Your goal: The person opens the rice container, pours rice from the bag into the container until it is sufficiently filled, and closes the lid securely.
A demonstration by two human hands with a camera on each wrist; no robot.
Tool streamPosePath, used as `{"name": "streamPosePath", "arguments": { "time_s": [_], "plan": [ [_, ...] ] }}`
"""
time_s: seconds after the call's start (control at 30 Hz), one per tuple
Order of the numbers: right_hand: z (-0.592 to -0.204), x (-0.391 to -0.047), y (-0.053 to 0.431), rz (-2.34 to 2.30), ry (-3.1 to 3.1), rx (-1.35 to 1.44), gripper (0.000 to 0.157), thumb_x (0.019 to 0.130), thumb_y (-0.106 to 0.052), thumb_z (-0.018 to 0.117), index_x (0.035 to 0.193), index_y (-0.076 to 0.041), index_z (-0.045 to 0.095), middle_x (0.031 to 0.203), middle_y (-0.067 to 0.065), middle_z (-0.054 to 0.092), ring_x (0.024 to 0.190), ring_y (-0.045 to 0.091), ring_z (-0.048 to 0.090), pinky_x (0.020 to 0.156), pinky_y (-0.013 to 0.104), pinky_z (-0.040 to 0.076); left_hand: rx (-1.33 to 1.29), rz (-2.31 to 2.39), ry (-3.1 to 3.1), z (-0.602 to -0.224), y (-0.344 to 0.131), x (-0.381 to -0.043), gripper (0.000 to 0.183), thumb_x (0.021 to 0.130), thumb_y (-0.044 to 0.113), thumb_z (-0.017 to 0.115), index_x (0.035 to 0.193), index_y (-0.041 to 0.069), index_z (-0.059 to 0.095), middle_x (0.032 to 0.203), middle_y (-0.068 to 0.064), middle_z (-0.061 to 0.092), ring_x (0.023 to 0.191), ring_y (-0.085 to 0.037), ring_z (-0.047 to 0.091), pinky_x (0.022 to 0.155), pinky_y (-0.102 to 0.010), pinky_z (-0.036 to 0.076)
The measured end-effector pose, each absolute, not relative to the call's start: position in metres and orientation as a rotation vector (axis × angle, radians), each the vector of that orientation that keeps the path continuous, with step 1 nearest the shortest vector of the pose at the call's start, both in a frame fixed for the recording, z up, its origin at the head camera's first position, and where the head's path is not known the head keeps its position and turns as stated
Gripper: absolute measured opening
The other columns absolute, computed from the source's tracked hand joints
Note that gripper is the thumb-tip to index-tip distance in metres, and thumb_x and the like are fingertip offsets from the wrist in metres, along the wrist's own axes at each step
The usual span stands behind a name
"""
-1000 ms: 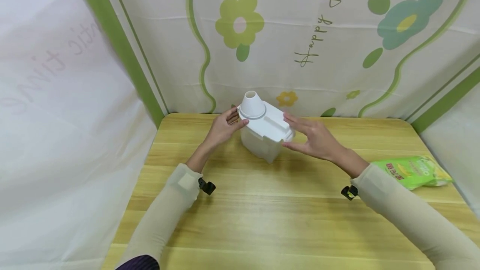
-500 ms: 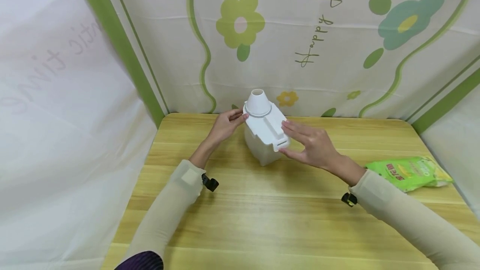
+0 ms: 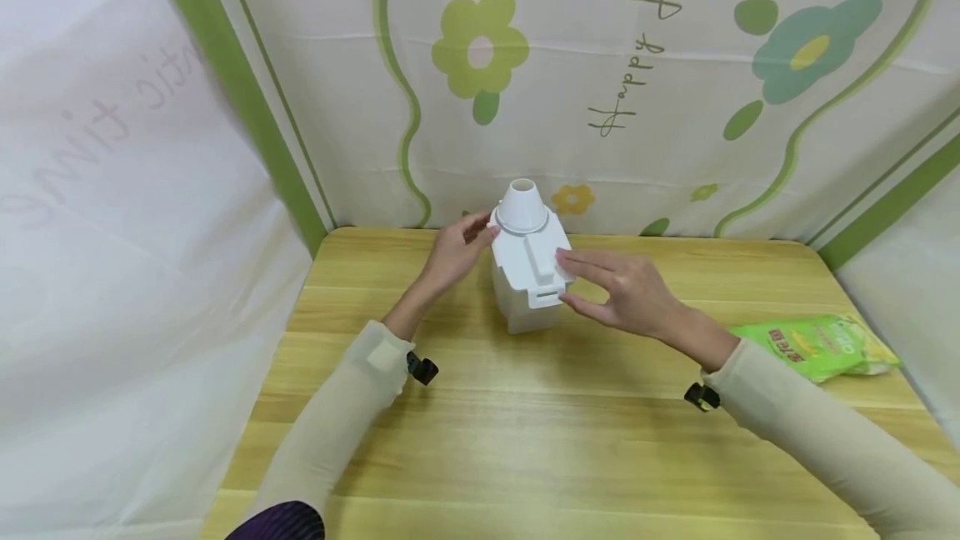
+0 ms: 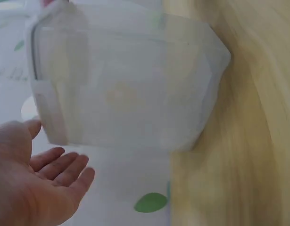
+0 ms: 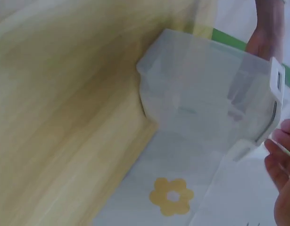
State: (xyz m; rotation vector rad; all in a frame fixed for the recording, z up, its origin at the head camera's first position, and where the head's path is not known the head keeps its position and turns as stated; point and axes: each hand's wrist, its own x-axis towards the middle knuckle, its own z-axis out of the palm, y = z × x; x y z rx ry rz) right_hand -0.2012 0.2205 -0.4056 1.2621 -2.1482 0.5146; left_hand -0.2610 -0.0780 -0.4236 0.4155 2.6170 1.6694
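Box (image 3: 516, 298): one, see-through plastic, standing upright on the table (image 3: 480, 457) near its back edge, between the hands.
Lid (image 3: 513, 258): one, white, seated on the box; whether it is latched cannot be confirmed.
Cone (image 3: 522, 211): one, white, hollow at the tip, standing on the rear part of the lid.
Left hand (image 3: 453, 252): thumb touching the lid's left rear corner, fingers loose and not wrapped round anything.
Right hand (image 3: 630, 290): fingers fairly straight and spread from the thumb, tips at the lid's right front; no firm grip evident.
Handling: judged to be steadying and squaring the box by its lid. Best done with light, even pressure from opposite corners, base flat, cone left unpressed. Should the lid prove loose, pushing lower on the box would be safer.
Packet (image 3: 817, 344): green, at the right of the table, well apart from the box; one seen, a second beneath cannot be ruled out.
Black clips (image 3: 422, 369): two, one per wrist.
Cloth flowers (image 3: 480, 44): four on the back cloth.
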Motion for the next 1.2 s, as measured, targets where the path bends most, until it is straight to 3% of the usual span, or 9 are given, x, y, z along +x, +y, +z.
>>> {"name": "streamPosePath", "arguments": {
  "time_s": [0.07,0.17,0.27,0.37,0.67,0.93,1.2],
  "plan": [
    [-0.400,-0.206,0.226,0.550,-2.171,1.291,0.056,0.100,-0.044,0.072,0.131,0.002,0.073,0.129,0.017,0.074,0.109,0.036,0.076,0.070,0.046,0.064,0.447,1.588,2.677,-0.417,-0.077,-0.256,0.065,0.106,0.044,0.065,0.157,0.007,0.050,0.158,-0.012,0.054,0.146,-0.031,0.051,0.120,-0.043,0.043],
    [-0.393,-0.216,0.233,0.611,-2.230,1.335,0.060,0.100,-0.041,0.075,0.140,0.003,0.066,0.140,0.021,0.068,0.123,0.040,0.068,0.092,0.051,0.061,0.501,1.413,2.756,-0.407,-0.076,-0.248,0.081,0.101,0.049,0.070,0.164,0.009,0.040,0.168,-0.011,0.040,0.156,-0.034,0.036,0.126,-0.049,0.032],
    [-0.387,-0.225,0.239,0.663,-2.318,1.379,0.067,0.095,-0.032,0.083,0.146,0.004,0.059,0.150,0.023,0.059,0.136,0.042,0.059,0.112,0.053,0.050,0.579,1.240,2.799,-0.400,-0.076,-0.239,0.093,0.097,0.054,0.073,0.168,0.011,0.030,0.174,-0.011,0.027,0.160,-0.035,0.025,0.129,-0.054,0.024],
    [-0.385,-0.231,0.241,0.669,-2.401,1.414,0.075,0.088,-0.023,0.089,0.149,0.004,0.056,0.157,0.022,0.053,0.143,0.041,0.052,0.120,0.049,0.042,0.659,1.106,2.819,-0.396,-0.075,-0.232,0.101,0.095,0.057,0.074,0.170,0.014,0.022,0.177,-0.010,0.017,0.162,-0.034,0.020,0.129,-0.056,0.023],
    [-0.388,-0.237,0.239,0.596,-2.572,1.424,0.069,0.092,-0.026,0.084,0.151,-0.001,0.057,0.161,0.015,0.050,0.148,0.039,0.048,0.114,0.061,0.044,0.766,0.924,2.817,-0.394,-0.073,-0.225,0.107,0.098,0.062,0.066,0.171,0.011,0.007,0.179,-0.004,0.003,0.164,-0.028,0.013,0.129,-0.052,0.023],
    [-0.390,-0.231,0.233,0.589,-2.611,1.341,0.070,0.094,-0.029,0.082,0.152,-0.001,0.056,0.163,0.013,0.048,0.147,0.038,0.049,0.112,0.060,0.047,0.828,0.850,2.760,-0.392,-0.080,-0.234,0.103,0.102,0.061,0.061,0.170,0.006,0.007,0.179,-0.005,-0.002,0.164,-0.025,0.010,0.131,-0.046,0.019],
    [-0.395,-0.221,0.221,0.561,-2.550,1.249,0.072,0.094,-0.038,0.082,0.148,0.004,0.058,0.156,0.019,0.054,0.138,0.042,0.057,0.107,0.058,0.052,0.866,0.916,2.685,-0.395,-0.086,-0.247,0.102,0.101,0.060,0.062,0.171,0.011,0.006,0.178,-0.001,-0.004,0.164,-0.025,0.011,0.132,-0.046,0.018]
  ]
}}
